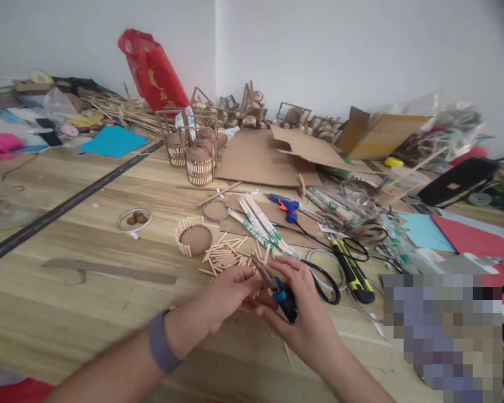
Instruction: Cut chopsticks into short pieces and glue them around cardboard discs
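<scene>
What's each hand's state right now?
Left hand: closed, fingertips pinched; what it holds can't be told.
Right hand: closed, holding the pliers.

Grips blue-and-black-handled pliers (284, 299) in the right hand (311, 314), with the tip close to the left hand (231, 291). Wears a greyish-purple band (163, 341) on the left wrist. Works over the desk (88, 319) just beside a heap of short wooden sticks (227, 256), near a partly stick-walled cardboard round (196, 239), with wrapped chopsticks (269, 225) and a blue hot-glue gun (292, 210) lying farther back.
</scene>
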Demonstrator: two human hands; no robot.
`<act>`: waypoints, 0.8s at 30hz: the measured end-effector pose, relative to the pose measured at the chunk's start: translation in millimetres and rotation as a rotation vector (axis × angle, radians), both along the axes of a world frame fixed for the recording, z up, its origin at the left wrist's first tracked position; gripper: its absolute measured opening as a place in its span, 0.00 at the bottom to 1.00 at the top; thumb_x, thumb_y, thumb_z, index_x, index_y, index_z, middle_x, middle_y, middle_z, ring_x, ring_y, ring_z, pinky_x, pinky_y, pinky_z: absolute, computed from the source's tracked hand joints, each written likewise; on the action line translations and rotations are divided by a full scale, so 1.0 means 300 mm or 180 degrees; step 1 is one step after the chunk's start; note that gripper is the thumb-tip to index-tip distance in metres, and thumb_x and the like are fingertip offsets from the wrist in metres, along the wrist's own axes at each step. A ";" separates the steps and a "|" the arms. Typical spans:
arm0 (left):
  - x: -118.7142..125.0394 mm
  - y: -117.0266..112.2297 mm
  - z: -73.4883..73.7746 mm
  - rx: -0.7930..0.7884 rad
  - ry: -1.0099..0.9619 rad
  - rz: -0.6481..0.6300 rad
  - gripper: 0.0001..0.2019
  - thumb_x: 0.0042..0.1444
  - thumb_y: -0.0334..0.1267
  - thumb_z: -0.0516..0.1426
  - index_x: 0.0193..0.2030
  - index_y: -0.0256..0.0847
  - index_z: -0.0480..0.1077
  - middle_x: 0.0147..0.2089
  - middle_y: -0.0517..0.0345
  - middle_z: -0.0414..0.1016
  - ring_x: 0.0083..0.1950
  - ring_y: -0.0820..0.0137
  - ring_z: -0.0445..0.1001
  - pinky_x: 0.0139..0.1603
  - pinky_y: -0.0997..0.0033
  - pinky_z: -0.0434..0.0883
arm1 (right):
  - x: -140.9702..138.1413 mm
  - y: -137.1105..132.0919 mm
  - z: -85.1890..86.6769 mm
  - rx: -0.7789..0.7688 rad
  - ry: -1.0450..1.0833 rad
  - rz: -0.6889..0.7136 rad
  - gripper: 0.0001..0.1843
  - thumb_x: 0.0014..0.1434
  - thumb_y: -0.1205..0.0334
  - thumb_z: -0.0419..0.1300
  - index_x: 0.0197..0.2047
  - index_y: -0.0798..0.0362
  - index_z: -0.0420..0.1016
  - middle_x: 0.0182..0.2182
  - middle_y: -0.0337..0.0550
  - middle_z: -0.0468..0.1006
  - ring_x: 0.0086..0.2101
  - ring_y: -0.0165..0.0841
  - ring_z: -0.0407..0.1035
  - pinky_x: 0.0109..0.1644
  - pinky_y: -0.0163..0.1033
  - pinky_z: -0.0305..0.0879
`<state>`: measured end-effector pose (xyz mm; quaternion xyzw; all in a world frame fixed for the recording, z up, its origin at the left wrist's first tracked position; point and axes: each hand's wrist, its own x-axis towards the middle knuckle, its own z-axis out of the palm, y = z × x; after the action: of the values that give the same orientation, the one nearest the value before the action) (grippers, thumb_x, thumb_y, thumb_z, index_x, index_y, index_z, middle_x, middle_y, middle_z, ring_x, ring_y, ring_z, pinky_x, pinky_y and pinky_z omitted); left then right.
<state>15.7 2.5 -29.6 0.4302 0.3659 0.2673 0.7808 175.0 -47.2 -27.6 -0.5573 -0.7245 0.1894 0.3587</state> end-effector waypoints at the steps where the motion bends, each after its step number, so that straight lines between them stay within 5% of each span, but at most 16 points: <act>1: 0.005 -0.003 0.001 -0.0023 -0.0039 0.0019 0.25 0.41 0.58 0.66 0.33 0.37 0.71 0.29 0.59 0.73 0.31 0.70 0.72 0.33 0.71 0.66 | -0.006 -0.003 -0.003 -0.0037 -0.0034 -0.0022 0.28 0.52 0.63 0.65 0.56 0.48 0.64 0.55 0.54 0.64 0.56 0.45 0.63 0.56 0.51 0.67; 16: 0.020 -0.026 -0.005 0.0581 0.0000 0.0029 0.21 0.50 0.55 0.62 0.36 0.37 0.73 0.34 0.55 0.75 0.41 0.64 0.72 0.44 0.65 0.68 | -0.007 0.009 -0.013 -0.0025 -0.0005 -0.0172 0.27 0.52 0.63 0.65 0.55 0.49 0.65 0.49 0.51 0.66 0.51 0.44 0.67 0.53 0.50 0.69; 20: -0.004 -0.013 0.016 0.0581 0.0112 -0.0100 0.24 0.48 0.60 0.61 0.33 0.37 0.71 0.32 0.56 0.76 0.35 0.67 0.74 0.39 0.66 0.69 | 0.020 0.012 0.023 -0.0430 0.0454 -0.0052 0.29 0.52 0.50 0.67 0.54 0.50 0.68 0.45 0.49 0.71 0.46 0.43 0.69 0.50 0.47 0.69; 24: -0.049 0.016 0.056 0.0349 0.0148 -0.0291 0.26 0.47 0.62 0.62 0.35 0.37 0.69 0.31 0.54 0.79 0.34 0.66 0.78 0.39 0.67 0.71 | 0.086 0.010 0.089 -0.1342 0.0913 0.0035 0.28 0.58 0.37 0.56 0.48 0.52 0.73 0.35 0.45 0.76 0.37 0.38 0.70 0.42 0.41 0.70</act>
<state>0.9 7.4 -12.9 0.4946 0.3488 0.2410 0.7587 200.9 -44.4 -0.7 -0.5832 -0.6138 0.4153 0.3326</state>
